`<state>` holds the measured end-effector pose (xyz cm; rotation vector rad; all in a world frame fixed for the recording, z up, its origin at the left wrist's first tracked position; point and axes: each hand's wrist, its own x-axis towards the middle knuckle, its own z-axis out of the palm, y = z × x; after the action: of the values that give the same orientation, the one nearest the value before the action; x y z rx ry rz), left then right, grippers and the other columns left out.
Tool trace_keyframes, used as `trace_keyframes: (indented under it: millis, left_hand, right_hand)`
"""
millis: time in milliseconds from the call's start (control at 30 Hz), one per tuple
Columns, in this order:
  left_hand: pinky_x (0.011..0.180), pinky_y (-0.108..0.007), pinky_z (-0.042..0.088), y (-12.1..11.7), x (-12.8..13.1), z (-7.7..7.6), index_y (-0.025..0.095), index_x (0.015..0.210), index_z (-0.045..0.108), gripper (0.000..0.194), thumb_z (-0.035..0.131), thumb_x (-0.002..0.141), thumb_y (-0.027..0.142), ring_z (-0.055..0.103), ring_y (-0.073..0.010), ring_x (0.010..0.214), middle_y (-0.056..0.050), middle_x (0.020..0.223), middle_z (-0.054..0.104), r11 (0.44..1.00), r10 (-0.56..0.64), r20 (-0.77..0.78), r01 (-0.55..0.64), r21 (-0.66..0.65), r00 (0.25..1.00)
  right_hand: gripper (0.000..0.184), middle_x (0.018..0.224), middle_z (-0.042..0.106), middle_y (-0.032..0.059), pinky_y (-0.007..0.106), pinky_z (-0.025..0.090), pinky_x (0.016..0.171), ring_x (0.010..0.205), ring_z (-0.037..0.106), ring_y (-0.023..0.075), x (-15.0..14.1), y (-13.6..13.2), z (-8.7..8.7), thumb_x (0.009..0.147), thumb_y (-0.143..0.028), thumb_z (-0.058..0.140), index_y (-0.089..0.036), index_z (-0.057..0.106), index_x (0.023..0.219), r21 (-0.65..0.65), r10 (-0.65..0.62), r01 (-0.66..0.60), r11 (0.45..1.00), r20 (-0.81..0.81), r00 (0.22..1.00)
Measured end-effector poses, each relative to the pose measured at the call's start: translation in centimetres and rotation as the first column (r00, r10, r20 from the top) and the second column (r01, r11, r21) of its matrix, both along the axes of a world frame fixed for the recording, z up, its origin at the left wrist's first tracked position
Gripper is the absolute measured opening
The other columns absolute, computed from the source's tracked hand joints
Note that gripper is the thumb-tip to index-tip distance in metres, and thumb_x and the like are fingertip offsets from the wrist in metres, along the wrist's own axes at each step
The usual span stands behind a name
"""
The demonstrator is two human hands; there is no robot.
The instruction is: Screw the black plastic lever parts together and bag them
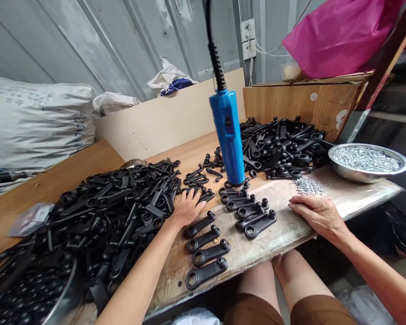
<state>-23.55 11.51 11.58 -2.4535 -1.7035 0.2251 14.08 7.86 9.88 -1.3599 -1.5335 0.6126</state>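
Observation:
My left hand point(188, 206) lies with fingers spread on black plastic crank handles point(208, 195), beside a large heap of the same handles point(122, 198). Below it, several handles point(207, 273) are lined up in a column near the table edge. A second row of handles point(260, 224) lies to their right. Over that row hangs a blue electric screwdriver point(228, 137), its tip close above the handles. My right hand point(320, 216) rests at the table's right side, fingers pressed together, near a small pile of screws point(309, 185). Whatever its fingertips may hold is hidden.
A metal bowl of screws point(367, 159) stands at the right. Another heap of black handles point(280, 144) lies at the back right against a wooden board point(291, 101). At lower left is a bowl of black knobs point(30, 289). A white sack point(40, 122) stands behind.

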Motion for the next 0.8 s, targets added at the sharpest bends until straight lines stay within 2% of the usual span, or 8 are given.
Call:
trace_keyframes:
  millis: [67, 267, 400, 500, 567, 667, 733, 800]
  left_hand:
    - [0.107, -0.056, 0.023, 0.5, -0.1, 0.0, 0.019, 0.117, 0.057, 0.026, 0.047, 0.095, 0.027, 0.03, -0.0295, 0.134, -0.009, 0.143, 0.041, 1.0, 0.011, 0.001, -0.011, 0.005, 1.0]
    - [0.101, -0.055, 0.034, 2.5, -0.5, 0.6, 0.019, 0.136, 0.039, 0.047, 0.045, 0.095, 0.042, 0.04, -0.031, 0.127, -0.013, 0.142, 0.039, 0.976, 0.216, 0.061, -0.216, -0.015, 0.974]
    - [0.102, -0.055, 0.033, 3.7, -0.4, 1.1, 0.02, 0.137, 0.038, 0.05, 0.045, 0.094, 0.045, 0.036, -0.0317, 0.13, -0.012, 0.145, 0.035, 0.957, 0.287, 0.099, -0.28, -0.077, 0.953]
    - [0.105, -0.055, 0.029, 3.1, 0.0, 2.0, 0.018, 0.141, 0.031, 0.053, 0.039, 0.096, 0.045, 0.027, -0.0325, 0.136, -0.014, 0.149, 0.029, 0.943, 0.33, 0.117, -0.32, -0.091, 0.937]
    - [0.108, -0.052, 0.024, 1.4, 0.5, 3.0, 0.013, 0.145, 0.022, 0.057, 0.029, 0.097, 0.044, 0.017, -0.0317, 0.14, -0.017, 0.152, 0.021, 0.939, 0.342, 0.128, -0.333, -0.086, 0.931]
    - [0.113, -0.044, 0.015, -3.7, 1.6, 4.5, 0.009, 0.147, 0.013, 0.065, 0.022, 0.096, 0.048, 0.007, -0.0268, 0.142, -0.014, 0.155, 0.012, 0.952, 0.298, 0.134, -0.284, -0.116, 0.945]
    - [0.114, -0.043, 0.014, -7.9, 2.7, 4.8, 0.013, 0.148, 0.01, 0.079, 0.033, 0.089, 0.059, 0.002, -0.0264, 0.142, -0.01, 0.156, 0.005, 0.959, 0.25, 0.132, -0.226, -0.171, 0.959]
    - [0.114, -0.049, 0.012, -11.5, 3.8, 4.4, 0.012, 0.148, 0.008, 0.098, 0.05, 0.078, 0.066, -0.002, -0.0306, 0.141, -0.012, 0.155, 0.0, 0.949, 0.212, 0.14, -0.17, -0.265, 0.967]
  right_hand:
    - [0.021, 0.067, 0.072, 0.0031, 0.031, 0.052, 0.063, 0.064, 0.067, 0.0231, 0.0, 0.0, -0.1, 0.064, -0.041, 0.06, -0.023, 0.069, 0.061, 0.015, -0.014, 0.014, 1.0, 0.015, 1.0]
    - [0.022, 0.07, 0.073, 0.0038, 0.035, 0.056, 0.07, 0.068, 0.069, 0.0256, 0.1, 0.2, -0.6, 0.064, -0.042, 0.061, -0.023, 0.07, 0.064, 0.062, -0.082, 0.078, 0.995, 0.062, 0.995]
    - [0.02, 0.07, 0.073, 0.0033, 0.035, 0.056, 0.067, 0.067, 0.069, 0.0254, 0.2, 0.2, -0.8, 0.066, -0.041, 0.06, -0.023, 0.069, 0.065, 0.12, -0.094, 0.085, 0.989, 0.073, 0.993]
    - [0.02, 0.069, 0.073, 0.0026, 0.034, 0.056, 0.066, 0.065, 0.069, 0.0248, 0.3, 0.2, -0.9, 0.067, -0.041, 0.059, -0.024, 0.069, 0.065, 0.15, -0.098, 0.085, 0.985, 0.083, 0.992]
    - [0.02, 0.069, 0.073, 0.0027, 0.034, 0.056, 0.066, 0.065, 0.069, 0.0247, 0.3, 0.1, -1.1, 0.068, -0.042, 0.059, -0.024, 0.069, 0.066, 0.165, -0.102, 0.087, 0.982, 0.085, 0.991]
    - [0.021, 0.072, 0.073, 0.0032, 0.035, 0.056, 0.068, 0.067, 0.069, 0.0251, 0.4, 0.1, -1.4, 0.068, -0.042, 0.059, -0.024, 0.069, 0.067, 0.184, -0.113, 0.095, 0.978, 0.087, 0.99]
    - [0.021, 0.073, 0.073, 0.0034, 0.035, 0.056, 0.069, 0.068, 0.07, 0.0252, 0.4, 0.0, -1.6, 0.069, -0.042, 0.058, -0.024, 0.069, 0.069, 0.19, -0.114, 0.093, 0.977, 0.1, 0.988]
    - [0.021, 0.073, 0.073, 0.0033, 0.035, 0.056, 0.07, 0.069, 0.069, 0.0247, 0.4, 0.0, -1.7, 0.07, -0.042, 0.058, -0.024, 0.068, 0.069, 0.2, -0.115, 0.091, 0.975, 0.112, 0.987]
